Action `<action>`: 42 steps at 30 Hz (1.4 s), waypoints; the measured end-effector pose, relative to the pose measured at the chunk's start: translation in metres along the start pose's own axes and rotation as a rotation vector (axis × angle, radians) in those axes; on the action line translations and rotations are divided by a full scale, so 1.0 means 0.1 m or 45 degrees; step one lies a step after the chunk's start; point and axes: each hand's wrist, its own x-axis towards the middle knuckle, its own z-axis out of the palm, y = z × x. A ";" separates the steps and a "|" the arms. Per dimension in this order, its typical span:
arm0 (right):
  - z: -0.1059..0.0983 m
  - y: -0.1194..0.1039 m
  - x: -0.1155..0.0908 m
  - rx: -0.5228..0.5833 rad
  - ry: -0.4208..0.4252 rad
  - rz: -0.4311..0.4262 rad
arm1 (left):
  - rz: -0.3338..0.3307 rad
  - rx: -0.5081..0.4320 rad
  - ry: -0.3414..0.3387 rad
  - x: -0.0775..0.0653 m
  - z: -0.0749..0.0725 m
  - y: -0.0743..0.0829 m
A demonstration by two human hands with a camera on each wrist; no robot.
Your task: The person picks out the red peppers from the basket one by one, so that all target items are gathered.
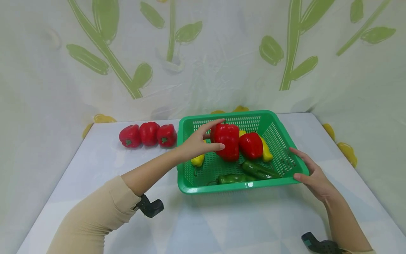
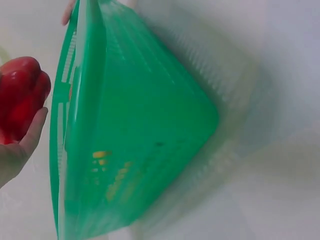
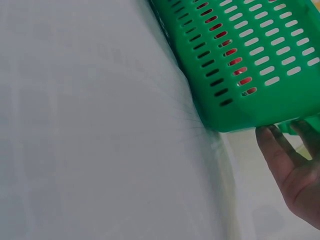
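Note:
My left hand (image 1: 198,143) grips a large red bell pepper (image 1: 229,141) over the green plastic basket (image 1: 247,185), thumb on the near side and fingers behind. The left wrist view shows this pepper (image 2: 22,95) above the basket's rim. At the basket's right front corner, my right hand (image 1: 314,176) holds the rim between thumb and fingers. Inside lie another red bell pepper (image 1: 251,145), yellow peppers (image 1: 198,160) at the left and right, and two long green peppers (image 1: 258,170) near the front. The held pepper partly hides the basket's contents behind it.
Three red bell peppers (image 1: 149,134) sit in a row on the white table (image 1: 95,169), left of the basket. Behind the table hangs a pale sheet (image 1: 215,70) with green plant prints. Dark devices (image 1: 152,208) are strapped on both wrists.

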 end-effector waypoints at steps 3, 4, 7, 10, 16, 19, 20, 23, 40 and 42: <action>0.00 -0.01 0.00 -0.003 0.004 0.003 | -0.022 -0.078 0.024 -0.05 -0.08 -0.02; 0.00 -0.01 0.00 -0.005 0.005 0.005 | -0.026 -0.095 0.031 -0.07 -0.11 -0.03; -0.01 -0.01 0.00 -0.016 0.010 0.008 | -0.027 -0.146 0.049 -0.12 -0.18 -0.04; -0.01 -0.01 0.00 -0.027 0.017 0.011 | -0.042 -0.147 0.086 -0.18 -0.27 -0.05; -0.02 -0.01 0.01 -0.026 0.023 0.013 | -0.044 -0.156 0.152 -0.32 -0.42 -0.05; -0.01 -0.01 0.01 -0.030 0.026 0.009 | -0.017 -0.189 0.172 -0.40 -0.49 -0.06; -0.01 -0.01 0.01 -0.030 0.025 0.007 | -0.015 -0.195 0.178 -0.42 -0.51 -0.07; -0.01 -0.01 0.01 -0.031 0.024 -0.003 | -0.024 -0.172 0.204 -0.50 -0.58 -0.09; 0.01 0.00 0.01 -0.014 0.019 0.004 | -0.093 -0.050 0.412 -1.01 -0.91 -0.23; 0.01 0.00 0.00 -0.015 0.020 0.006 | -0.102 -0.035 0.430 -1.06 -0.94 -0.26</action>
